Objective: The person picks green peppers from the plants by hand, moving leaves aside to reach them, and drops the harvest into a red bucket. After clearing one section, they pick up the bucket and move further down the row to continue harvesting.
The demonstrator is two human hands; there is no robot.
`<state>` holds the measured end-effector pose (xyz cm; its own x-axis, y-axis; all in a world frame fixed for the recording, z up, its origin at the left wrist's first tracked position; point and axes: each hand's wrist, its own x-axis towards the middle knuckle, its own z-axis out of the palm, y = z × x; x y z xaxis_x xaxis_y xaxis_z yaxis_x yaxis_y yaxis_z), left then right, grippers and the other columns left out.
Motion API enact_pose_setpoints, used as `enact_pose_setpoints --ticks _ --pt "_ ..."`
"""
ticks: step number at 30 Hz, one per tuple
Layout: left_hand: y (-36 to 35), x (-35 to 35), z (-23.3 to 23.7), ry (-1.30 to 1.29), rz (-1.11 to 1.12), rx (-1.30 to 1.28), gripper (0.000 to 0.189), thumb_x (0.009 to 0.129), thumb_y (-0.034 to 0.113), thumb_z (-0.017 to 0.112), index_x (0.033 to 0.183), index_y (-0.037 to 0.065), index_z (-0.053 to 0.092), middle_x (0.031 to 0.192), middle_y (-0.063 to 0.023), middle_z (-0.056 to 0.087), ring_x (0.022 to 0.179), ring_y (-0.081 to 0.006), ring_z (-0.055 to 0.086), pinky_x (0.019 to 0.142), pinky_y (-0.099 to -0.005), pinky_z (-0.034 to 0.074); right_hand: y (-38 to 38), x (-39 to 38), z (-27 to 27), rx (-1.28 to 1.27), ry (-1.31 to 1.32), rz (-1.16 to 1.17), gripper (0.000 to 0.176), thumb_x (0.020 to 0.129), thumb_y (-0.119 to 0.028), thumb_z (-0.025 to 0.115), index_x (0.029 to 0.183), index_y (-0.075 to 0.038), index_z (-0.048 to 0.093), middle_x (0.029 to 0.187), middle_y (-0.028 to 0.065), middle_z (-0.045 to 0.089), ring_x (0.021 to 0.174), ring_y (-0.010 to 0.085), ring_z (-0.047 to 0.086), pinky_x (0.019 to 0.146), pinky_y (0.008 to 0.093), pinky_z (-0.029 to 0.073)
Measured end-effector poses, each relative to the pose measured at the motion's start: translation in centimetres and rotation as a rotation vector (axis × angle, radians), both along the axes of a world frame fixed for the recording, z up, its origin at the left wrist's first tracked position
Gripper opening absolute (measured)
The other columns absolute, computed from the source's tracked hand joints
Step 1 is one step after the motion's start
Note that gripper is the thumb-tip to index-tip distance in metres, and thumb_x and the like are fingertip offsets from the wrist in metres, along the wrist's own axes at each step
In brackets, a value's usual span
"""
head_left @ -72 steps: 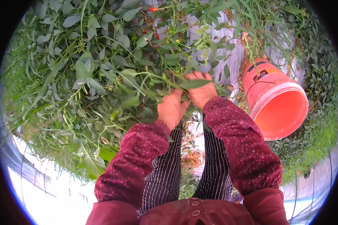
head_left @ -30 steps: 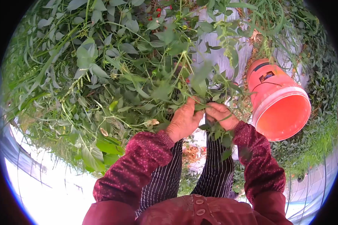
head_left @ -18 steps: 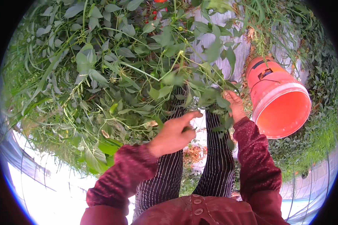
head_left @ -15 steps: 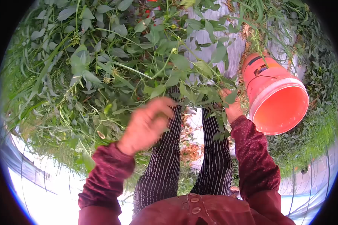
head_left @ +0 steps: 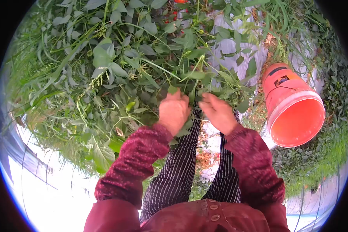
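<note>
My left hand [head_left: 174, 112] is closed among the leaves of a bushy green plant [head_left: 143, 69], its fingertips partly covered by foliage. Close to it on the right, my right hand [head_left: 218, 112] reaches into the same stems, fingers bent and drawn together. What either hand pinches is hidden by leaves. A few small red fruits [head_left: 175, 16] show deeper in the plant, near the top of the view. To the right of my hands, an orange-red bucket [head_left: 276, 100] lies tilted with its mouth toward me, and I see nothing inside.
Pale plastic sheeting [head_left: 230, 50] covers the ground beyond the plant. Dry brown litter [head_left: 208, 160] lies between my striped trouser legs [head_left: 174, 170]. Tall grass [head_left: 278, 17] and more leafy plants [head_left: 338, 81] stand on the right. Bright sheeting lies at the lower left.
My left hand has moved right and up into the foliage. My right hand has shifted left toward it. The view has shifted, so plant and bucket appear farther right and lower.
</note>
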<state>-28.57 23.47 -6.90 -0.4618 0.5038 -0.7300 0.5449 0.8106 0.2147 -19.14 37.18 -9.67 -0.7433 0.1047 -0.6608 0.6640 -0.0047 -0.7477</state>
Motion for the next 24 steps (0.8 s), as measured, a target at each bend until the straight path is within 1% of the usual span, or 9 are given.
enact_pose_setpoints --ticks 3,5,10,11,14,15,18,20,24 --pt "0.9 1.7 1.4 0.050 -0.003 0.101 0.027 0.064 0.019 0.071 0.086 0.006 0.062 0.088 -0.0101 0.056 0.078 -0.0276 0.059 0.067 -0.0357 0.051 -2.8 -2.4 -2.3 0.024 -0.030 0.016 0.026 0.087 -0.019 0.057 0.100 0.003 0.055 0.076 0.0161 0.063 0.068 0.0262 0.062 0.063 0.0330 0.049" --pt "1.5 1.8 2.3 -0.010 -0.002 0.082 0.027 0.065 0.020 0.071 0.086 0.006 0.062 0.086 -0.0100 0.058 0.077 -0.0274 0.060 0.066 -0.0361 0.051 -3.4 -3.1 -2.7 -0.504 -0.451 -0.366 0.025 0.087 -0.020 0.056 0.095 0.004 0.055 0.073 0.0124 0.060 0.066 0.0205 0.058 0.062 0.0333 0.047" --pt "2.2 0.0 4.4 -0.511 0.377 0.043 0.026 0.071 0.020 0.066 0.093 0.006 0.063 0.081 -0.0125 0.065 0.071 -0.0250 0.064 0.067 -0.0347 0.052 -3.4 -1.1 -4.9 -0.212 -0.376 -0.327 0.025 0.087 -0.021 0.056 0.085 0.004 0.057 0.072 0.0113 0.057 0.064 0.0179 0.047 0.061 0.0322 0.043" --pt "2.5 -1.1 5.2 -0.632 0.248 0.061 0.025 0.073 0.018 0.061 0.097 0.009 0.064 0.080 -0.0124 0.066 0.069 -0.0233 0.064 0.068 -0.0340 0.053 -2.8 -0.5 -6.0 -0.183 -0.387 -0.402 0.025 0.087 -0.021 0.057 0.085 0.004 0.058 0.071 0.0112 0.056 0.065 0.0178 0.048 0.063 0.0316 0.043" --pt "-0.1 -3.6 2.7 -0.216 0.223 0.171 0.019 0.071 0.009 0.059 0.089 0.005 0.061 0.083 -0.0113 0.065 0.068 -0.0226 0.063 0.067 -0.0363 0.052 -1.2 -0.4 -5.6 -0.157 -0.353 -0.349 0.024 0.088 -0.020 0.057 0.088 0.004 0.058 0.072 0.0082 0.055 0.070 0.0174 0.048 0.068 0.0299 0.043" --pt "-0.3 -5.4 1.8 -0.180 0.242 0.053 0.019 0.070 0.006 0.059 0.090 0.003 0.058 0.090 -0.0130 0.064 0.070 -0.0237 0.063 0.068 -0.0356 0.052 -0.8 -0.5 -5.5 -0.194 -0.400 -0.361 0.022 0.088 -0.019 0.057 0.089 0.003 0.058 0.072 0.0056 0.055 0.068 0.0156 0.047 0.065 0.0289 0.042" --pt "0.1 -7.5 -2.3 0.063 0.207 0.156 0.034 0.073 0.013 0.059 0.104 0.000 0.053 0.102 -0.0212 0.061 0.088 -0.0336 0.062 0.079 -0.0389 0.050 0.7 -0.8 -4.3 -0.376 -0.466 -0.444 0.016 0.088 -0.016 0.056 0.092 0.000 0.058 0.069 -0.0025 0.051 0.059 0.0087 0.041 0.055 0.0242 0.038" --pt "2.5 -8.6 -3.5 -0.083 0.035 -0.182 0.031 0.073 0.014 0.058 0.100 -0.001 0.054 0.095 -0.0202 0.063 0.089 -0.0356 0.061 0.077 -0.0397 0.050 1.0 -0.6 -4.9 -0.369 -0.435 -0.405 0.014 0.088 -0.016 0.056 0.091 -0.003 0.060 0.064 -0.0041 0.047 0.054 0.0058 0.037 0.050 0.0219 0.034" --pt "1.5 -7.9 -5.7 -0.113 -0.118 -0.273 0.027 0.072 0.014 0.057 0.095 0.000 0.057 0.088 -0.0186 0.064 0.087 -0.0361 0.061 0.076 -0.0415 0.049 1.7 -0.6 -5.0 -0.363 -0.450 -0.390 0.015 0.089 -0.018 0.055 0.091 -0.004 0.060 0.061 -0.0040 0.046 0.053 0.0068 0.039 0.048 0.0227 0.033"
